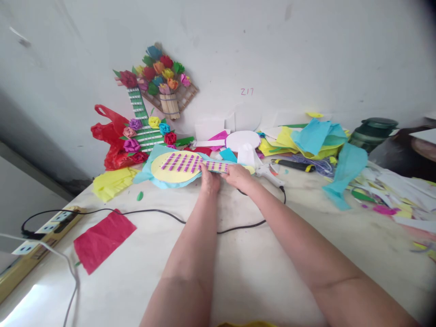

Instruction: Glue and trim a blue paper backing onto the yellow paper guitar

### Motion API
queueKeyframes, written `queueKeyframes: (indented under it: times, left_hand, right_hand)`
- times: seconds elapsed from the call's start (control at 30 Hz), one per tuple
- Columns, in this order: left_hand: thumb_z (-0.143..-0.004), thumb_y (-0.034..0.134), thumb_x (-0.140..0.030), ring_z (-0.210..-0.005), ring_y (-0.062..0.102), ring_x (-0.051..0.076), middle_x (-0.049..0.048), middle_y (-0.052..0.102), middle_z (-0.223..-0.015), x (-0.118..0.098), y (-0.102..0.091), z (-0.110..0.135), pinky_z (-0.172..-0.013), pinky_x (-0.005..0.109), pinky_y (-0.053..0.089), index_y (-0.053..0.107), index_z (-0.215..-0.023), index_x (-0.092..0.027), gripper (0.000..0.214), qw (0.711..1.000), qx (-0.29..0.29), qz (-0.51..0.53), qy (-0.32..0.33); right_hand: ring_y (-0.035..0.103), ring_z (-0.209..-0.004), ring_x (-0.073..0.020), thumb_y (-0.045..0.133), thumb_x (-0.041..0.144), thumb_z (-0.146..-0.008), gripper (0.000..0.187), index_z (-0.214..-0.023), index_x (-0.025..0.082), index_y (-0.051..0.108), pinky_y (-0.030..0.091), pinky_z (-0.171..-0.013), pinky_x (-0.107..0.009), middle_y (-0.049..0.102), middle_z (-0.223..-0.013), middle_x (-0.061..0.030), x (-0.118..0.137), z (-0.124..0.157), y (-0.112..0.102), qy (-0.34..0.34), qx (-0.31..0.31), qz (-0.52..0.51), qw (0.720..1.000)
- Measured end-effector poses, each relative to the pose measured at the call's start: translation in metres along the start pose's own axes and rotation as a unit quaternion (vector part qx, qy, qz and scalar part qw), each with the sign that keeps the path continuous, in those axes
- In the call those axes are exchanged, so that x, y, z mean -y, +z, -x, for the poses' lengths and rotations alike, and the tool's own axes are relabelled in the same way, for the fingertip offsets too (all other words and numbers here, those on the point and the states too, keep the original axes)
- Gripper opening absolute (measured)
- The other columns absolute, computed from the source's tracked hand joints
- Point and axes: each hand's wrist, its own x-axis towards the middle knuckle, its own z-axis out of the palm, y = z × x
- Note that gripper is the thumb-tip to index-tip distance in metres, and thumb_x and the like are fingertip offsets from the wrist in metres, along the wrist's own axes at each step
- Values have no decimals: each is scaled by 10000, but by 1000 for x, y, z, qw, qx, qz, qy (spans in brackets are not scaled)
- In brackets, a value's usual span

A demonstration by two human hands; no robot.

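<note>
A paper craft guitar lies near the back of the table, with a yellow rounded body, a narrow neck to the right and rows of purple strips. Light blue crepe paper sticks out around its edge. My left hand grips it where body meets neck, thumb on top and the other fingers hidden. On the neck, my right hand has its fingers curled around the strip, fingertips partly hidden. Just right of that hand lies a white glue gun with a black cord.
A finished flower-covered green craft and a red plastic bag stand against the wall. Red crepe paper lies near a power strip at left. Paper scraps and a dark green jar are at right. A black cord crosses the table.
</note>
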Motion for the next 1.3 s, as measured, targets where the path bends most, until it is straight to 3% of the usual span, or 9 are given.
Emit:
queueKeyframes:
  times: [0.5,0.83,0.93,1.03,1.17,1.23,1.3]
  left_hand:
    - [-870,294,-486,-1044,543,208,101,545,-1180,0,-6,-10,-767,317,492,503,-1157,-210,449,1000,1,0,23]
    - [-874,301,-471,-1077,521,208,95,532,-1201,-2,-7,-12,-817,342,471,511,-1152,-222,428,999,-15,18,22]
    - [-872,294,-481,-1088,513,216,98,528,-1208,-4,-8,-12,-818,359,472,514,-1146,-224,435,999,-18,21,22]
    - [-873,287,-484,-1089,514,213,97,531,-1205,-6,-8,-11,-826,361,468,517,-1140,-222,439,999,-12,23,27]
    - [-879,278,-475,-1089,518,198,97,549,-1182,-9,-6,-8,-850,348,458,534,-1120,-215,437,999,6,23,46]
    - [-884,277,-464,-1094,516,191,94,551,-1182,-10,-5,-7,-865,338,450,540,-1114,-209,432,998,14,25,56]
    - [-888,274,-455,-1103,510,185,88,545,-1197,-11,-4,-7,-879,328,442,542,-1113,-205,430,997,19,27,66]
  right_hand:
    - [578,-940,-244,456,403,-791,350,-1009,179,614,426,-721,-303,639,-1012,-119,-5,3,-8,3,21,5,1000]
    - [590,-872,-231,462,402,-782,330,-966,175,617,418,-671,-294,650,-965,-116,-13,3,-14,-10,21,25,999]
    - [599,-741,-200,488,395,-762,294,-898,174,625,407,-595,-267,670,-835,-87,-22,4,-27,-13,61,17,998]
    - [568,-559,-141,492,383,-761,274,-820,150,624,388,-515,-230,656,-681,-54,-32,6,-36,-60,144,-27,987]
    - [555,-511,-121,523,314,-741,212,-835,158,632,383,-494,-216,659,-680,-36,-31,10,-27,-128,248,-24,960]
    - [591,-598,-161,530,297,-737,200,-823,163,651,397,-535,-238,668,-719,-60,-22,12,-16,-143,206,45,967]
    - [608,-769,-218,527,306,-751,232,-857,150,662,412,-617,-272,670,-833,-111,-11,14,-6,-157,94,101,978]
